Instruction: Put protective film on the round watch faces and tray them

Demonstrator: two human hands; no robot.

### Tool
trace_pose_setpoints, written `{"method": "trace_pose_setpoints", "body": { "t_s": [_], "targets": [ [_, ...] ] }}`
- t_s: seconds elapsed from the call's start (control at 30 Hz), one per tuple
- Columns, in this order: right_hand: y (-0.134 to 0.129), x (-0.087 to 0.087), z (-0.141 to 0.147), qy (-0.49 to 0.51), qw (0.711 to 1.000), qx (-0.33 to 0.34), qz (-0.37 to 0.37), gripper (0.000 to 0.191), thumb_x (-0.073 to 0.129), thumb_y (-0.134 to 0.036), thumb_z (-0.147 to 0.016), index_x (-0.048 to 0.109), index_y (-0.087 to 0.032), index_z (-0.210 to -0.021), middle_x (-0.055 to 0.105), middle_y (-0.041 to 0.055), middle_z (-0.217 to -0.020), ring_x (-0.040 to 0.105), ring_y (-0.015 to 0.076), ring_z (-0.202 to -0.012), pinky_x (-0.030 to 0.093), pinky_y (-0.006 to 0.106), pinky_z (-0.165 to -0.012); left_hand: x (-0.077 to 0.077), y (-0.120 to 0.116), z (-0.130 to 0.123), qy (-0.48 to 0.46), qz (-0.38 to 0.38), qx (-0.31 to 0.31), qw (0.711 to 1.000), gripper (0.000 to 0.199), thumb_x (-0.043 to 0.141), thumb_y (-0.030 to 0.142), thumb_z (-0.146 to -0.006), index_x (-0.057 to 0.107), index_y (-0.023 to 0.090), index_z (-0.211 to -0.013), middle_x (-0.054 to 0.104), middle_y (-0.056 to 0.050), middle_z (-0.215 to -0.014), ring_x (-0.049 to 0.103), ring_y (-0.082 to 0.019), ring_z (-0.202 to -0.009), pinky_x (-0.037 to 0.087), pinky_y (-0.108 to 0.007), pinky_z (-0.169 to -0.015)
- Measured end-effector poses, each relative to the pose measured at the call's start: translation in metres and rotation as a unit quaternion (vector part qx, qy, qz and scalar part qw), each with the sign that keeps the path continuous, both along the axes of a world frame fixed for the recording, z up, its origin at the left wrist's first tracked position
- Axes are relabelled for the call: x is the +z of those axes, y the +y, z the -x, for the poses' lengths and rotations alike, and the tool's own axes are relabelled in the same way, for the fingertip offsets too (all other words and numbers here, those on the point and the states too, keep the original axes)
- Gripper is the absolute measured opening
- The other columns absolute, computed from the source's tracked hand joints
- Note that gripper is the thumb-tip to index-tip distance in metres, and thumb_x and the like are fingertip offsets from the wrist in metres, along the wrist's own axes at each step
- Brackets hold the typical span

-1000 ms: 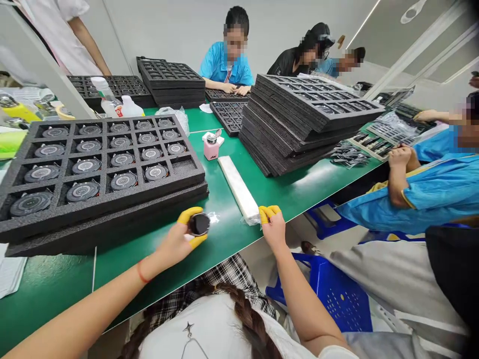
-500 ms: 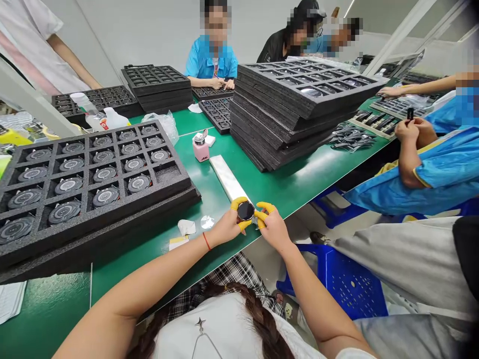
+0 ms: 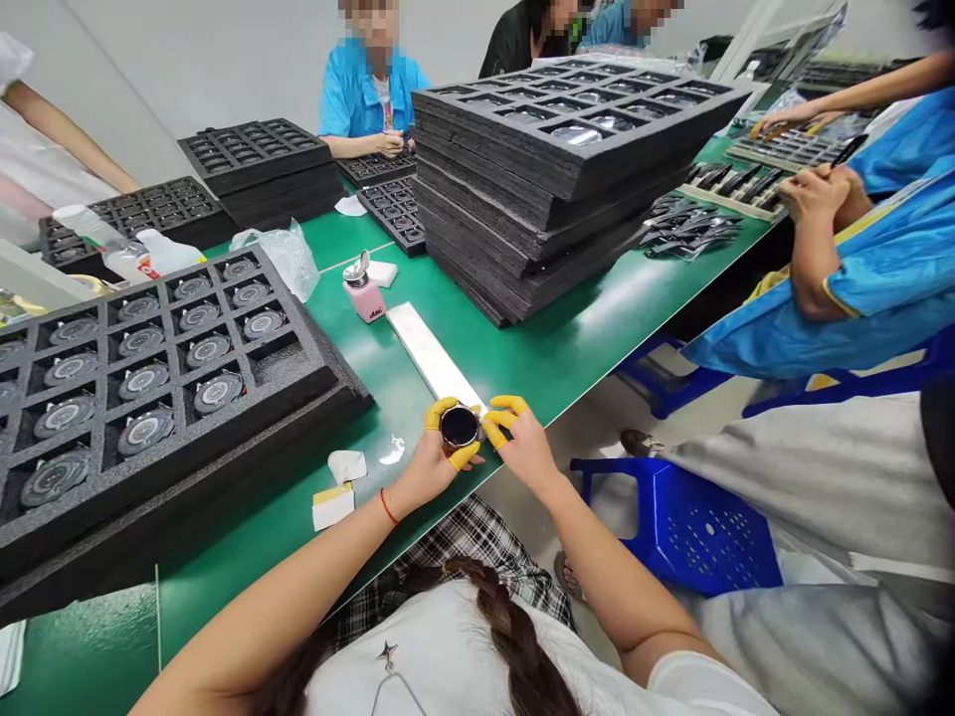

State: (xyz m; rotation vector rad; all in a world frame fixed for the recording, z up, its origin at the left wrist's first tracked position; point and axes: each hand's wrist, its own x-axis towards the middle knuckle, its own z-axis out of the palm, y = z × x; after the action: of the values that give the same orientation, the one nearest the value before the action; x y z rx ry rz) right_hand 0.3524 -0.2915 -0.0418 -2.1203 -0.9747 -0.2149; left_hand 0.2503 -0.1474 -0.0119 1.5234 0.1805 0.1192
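Note:
My left hand (image 3: 431, 459) grips a round smartwatch body (image 3: 460, 428) by its rim, dark glass face up, over the table's front edge. Yellow finger cots cover its thumb and a fingertip. Close against the watch's right side is my right hand (image 3: 523, 438), also in yellow cots, its fingers curled together in a pinch. Whatever lies between those fingertips is too small to make out. Just beyond the hands lies a long white strip-like block (image 3: 437, 356). Left of them a clear round film (image 3: 392, 449) and paper scraps (image 3: 333, 507) rest on the table.
A black foam tray (image 3: 186, 447) of watch bodies stands at left, with one vacant pocket. Beyond the white block are a pink pump bottle (image 3: 364, 298) and a tall foam tray stack (image 3: 514, 229). Co-workers sit opposite and at right; a blue stool (image 3: 708, 527) is beside me.
The view has shifted, so the table scene sits further left and higher. The watch stays in my left hand, its face turned slightly more towards me; my right fingers remain at its side.

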Motion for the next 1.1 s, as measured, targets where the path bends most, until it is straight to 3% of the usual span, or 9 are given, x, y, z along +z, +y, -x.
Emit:
{"method": "trace_pose_setpoints", "body": {
  "t_s": [0.07, 0.13, 0.23, 0.4, 0.5, 0.6, 0.7, 0.9, 1.1],
  "targets": [
    [0.006, -0.002, 0.001, 0.000, 1.000, -0.018, -0.023, 0.017, 0.053, -0.023, -0.091, 0.070, -0.021, -0.086, 0.064, 0.0094, -0.103, 0.064, 0.0211, -0.091, 0.056, 0.037, -0.082, -0.002, -0.005, 0.002, -0.018, -0.003, 0.005, 1.000, 0.060, 0.067, 0.036, -0.081, 0.029, 0.025, -0.126, 0.048, -0.016, -0.139, 0.071, -0.023, -0.093, 0.060, -0.041, -0.080],
    [0.010, -0.004, 0.001, -0.008, 0.999, -0.031, -0.039, 0.019, 0.050, -0.023, -0.093, 0.069, -0.020, -0.089, 0.065, 0.0089, -0.100, 0.064, 0.0204, -0.092, 0.055, 0.034, -0.083, -0.005, -0.007, 0.004, -0.035, -0.014, 0.023, 0.999, 0.061, 0.068, 0.035, -0.081, 0.028, 0.024, -0.127, 0.047, -0.016, -0.140, 0.062, -0.026, -0.115, 0.050, -0.047, -0.101],
    [0.012, -0.008, 0.001, -0.031, 0.998, -0.038, -0.049, 0.021, 0.046, -0.022, -0.095, 0.066, -0.019, -0.094, 0.067, 0.0086, -0.097, 0.063, 0.0197, -0.092, 0.055, 0.033, -0.082, -0.012, -0.007, 0.010, -0.043, -0.038, 0.062, 0.996, 0.060, 0.067, 0.032, -0.082, 0.028, 0.022, -0.128, 0.050, -0.016, -0.135, 0.053, -0.028, -0.127, 0.037, -0.052, -0.112],
    [0.007, -0.013, -0.001, -0.100, 0.994, -0.030, -0.032, 0.022, 0.043, -0.017, -0.093, 0.065, -0.018, -0.096, 0.066, 0.0114, -0.099, 0.058, 0.0237, -0.093, 0.050, 0.042, -0.086, -0.020, -0.007, 0.019, -0.050, -0.070, 0.111, 0.990, 0.059, 0.067, 0.029, -0.082, 0.031, 0.022, -0.127, 0.048, -0.017, -0.135, 0.053, -0.029, -0.126, 0.035, -0.054, -0.112],
    [0.004, -0.009, -0.002, -0.160, 0.987, 0.026, -0.006, 0.022, 0.048, -0.012, -0.085, 0.067, -0.022, -0.088, 0.065, 0.0088, -0.112, 0.052, 0.0256, -0.108, 0.040, 0.049, -0.101, -0.023, -0.009, 0.021, -0.061, -0.078, 0.134, 0.986, 0.058, 0.067, 0.027, -0.082, 0.030, 0.023, -0.127, 0.049, -0.015, -0.133, 0.055, -0.028, -0.125, 0.036, -0.053, -0.112],
    [0.004, -0.001, -0.002, -0.208, 0.974, 0.082, 0.027, 0.024, 0.054, -0.012, -0.081, 0.069, -0.025, -0.094, 0.062, 0.0063, -0.124, 0.048, 0.0245, -0.118, 0.033, 0.049, -0.108, -0.025, -0.010, 0.022, -0.066, -0.077, 0.150, 0.983, 0.058, 0.067, 0.028, -0.082, 0.031, 0.023, -0.127, 0.050, -0.015, -0.133, 0.057, -0.027, -0.122, 0.041, -0.051, -0.109],
    [0.005, 0.006, -0.003, -0.237, 0.964, 0.103, 0.057, 0.020, 0.056, -0.019, -0.085, 0.069, -0.020, -0.099, 0.061, 0.0109, -0.127, 0.044, 0.0259, -0.125, 0.030, 0.050, -0.111, -0.026, -0.009, 0.026, -0.063, -0.071, 0.159, 0.983, 0.061, 0.068, 0.028, -0.082, 0.029, 0.023, -0.128, 0.054, -0.015, -0.129, 0.062, -0.028, -0.116, 0.044, -0.052, -0.106],
    [0.005, 0.010, -0.013, -0.293, 0.943, 0.134, 0.087, 0.015, 0.059, -0.019, -0.085, 0.072, -0.018, -0.093, 0.069, 0.0140, -0.111, 0.046, 0.0288, -0.125, 0.036, 0.050, -0.108, -0.023, -0.009, 0.035, -0.053, -0.054, 0.170, 0.983, 0.060, 0.070, 0.028, -0.079, 0.033, 0.023, -0.127, 0.060, -0.013, -0.121, 0.065, -0.028, -0.109, 0.047, -0.052, -0.103],
    [0.011, 0.011, -0.017, -0.342, 0.920, 0.168, 0.088, 0.017, 0.057, -0.016, -0.087, 0.071, -0.020, -0.095, 0.066, 0.0104, -0.124, 0.050, 0.0249, -0.125, 0.038, 0.046, -0.108, -0.015, -0.008, 0.040, -0.054, -0.018, 0.176, 0.983, 0.057, 0.071, 0.031, -0.078, 0.035, 0.024, -0.121, 0.060, -0.011, -0.115, 0.068, -0.027, -0.101, 0.055, -0.049, -0.093]
  ]
}}
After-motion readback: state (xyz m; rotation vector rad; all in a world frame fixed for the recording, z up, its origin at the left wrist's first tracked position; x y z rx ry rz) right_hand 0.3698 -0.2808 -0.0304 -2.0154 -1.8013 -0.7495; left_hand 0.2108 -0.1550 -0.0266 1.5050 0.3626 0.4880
